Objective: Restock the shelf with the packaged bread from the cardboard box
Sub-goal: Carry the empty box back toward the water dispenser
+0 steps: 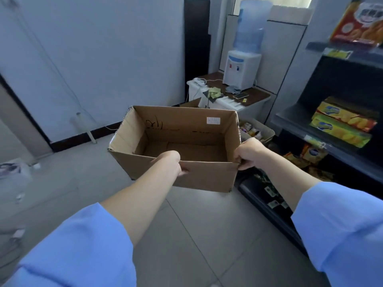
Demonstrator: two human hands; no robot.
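Observation:
An open brown cardboard box (pixel 182 129) hangs in the air above the tiled floor, and its inside shows only bare cardboard. My left hand (pixel 172 162) grips the near wall of the box at its top edge. My right hand (pixel 248 154) grips the near right corner. The dark shelf unit (pixel 294 121) stands to the right. Yellow packaged bread (pixel 344 123) lies stacked on its middle level, and a red and orange package (pixel 360 21) sits on the top level. More packets (pixel 310 154) lie on the lower level.
A water dispenser (pixel 242 67) stands on a low brown-topped cabinet (pixel 259 96) straight ahead, with a phone and scraps beside it. A basket of small packets (pixel 257 129) sits behind the box. A white wall with a dark skirting runs along the left.

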